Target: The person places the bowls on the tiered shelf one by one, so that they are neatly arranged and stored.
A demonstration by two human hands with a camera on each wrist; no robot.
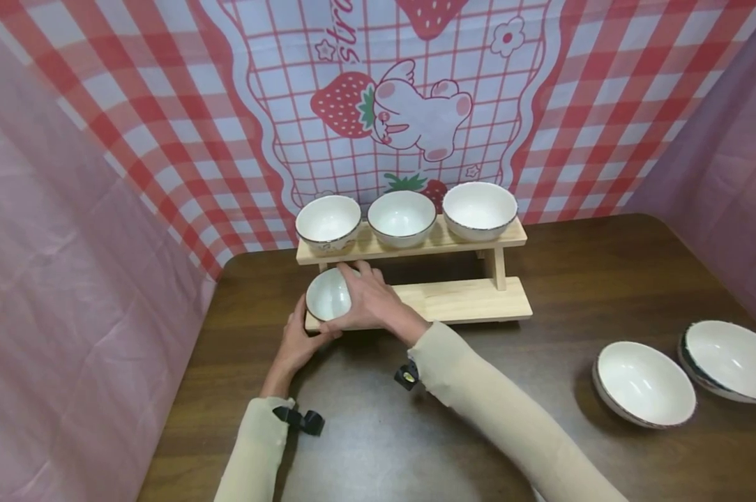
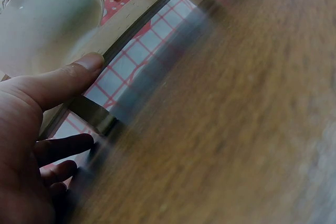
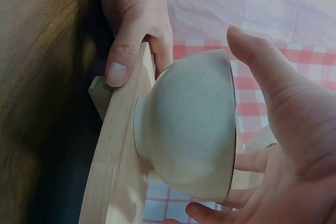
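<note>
A small white bowl (image 1: pixel 328 295) with a dark rim sits upright at the left end of the lower board of a two-tier wooden rack (image 1: pixel 459 301). My right hand (image 1: pixel 372 298) holds this bowl across its top, thumb at the near rim and fingers at the far side. In the right wrist view the bowl's foot (image 3: pixel 140 129) rests on the board. My left hand (image 1: pixel 298 344) grips the left end of that lower board. Its thumb (image 2: pixel 79 74) lies along the board's front edge, while the other fingers are below.
On the upper board stand three bowls: a left one (image 1: pixel 329 222), a middle one (image 1: pixel 402 216) and a right one (image 1: pixel 480 209). Two larger bowls, one nearer (image 1: pixel 644 383) and one farther right (image 1: pixel 736 361), stand on the wooden table (image 1: pixel 378 432). A checked cloth (image 1: pixel 579 139) hangs behind.
</note>
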